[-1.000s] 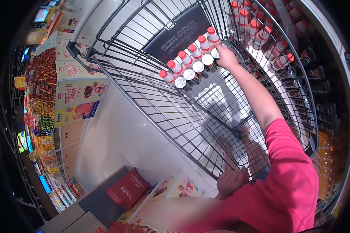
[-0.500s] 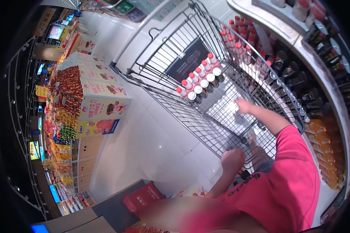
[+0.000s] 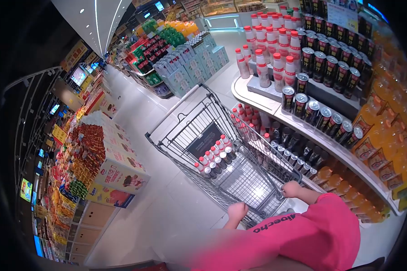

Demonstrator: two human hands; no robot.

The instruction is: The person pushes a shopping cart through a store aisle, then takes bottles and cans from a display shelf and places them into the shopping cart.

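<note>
In front of me stands a wire shopping cart [image 3: 192, 174], its narrow end towards me. My left hand [image 3: 238, 211] is closed at the near left corner of its rim. Closed at the near right rim is my right hand [image 3: 292, 189]; the fingertips of both hands are partly hidden. Inside the cart, against the far end, a row of red-capped bottles [image 3: 210, 155] stands behind a row of dark cans [image 3: 218, 166] with silver tops. The rest of the cart's wire floor [image 3: 253, 187] shows bare.
To the right, a curved shelf [image 3: 276, 105] carries red-capped bottles [image 3: 282, 43], black cans [image 3: 325, 119] and orange drink bottles [image 3: 375, 135]. On the left stands a candy display [image 3: 92, 140] with printed boxes [image 3: 122, 176]. Stacked drink cartons [image 3: 190, 67] stand beyond the cart.
My right hand has drawn back from over the cart, where its fingers were extended, and closed at the near rim. My view has tilted up, showing more shelf and aisle.
</note>
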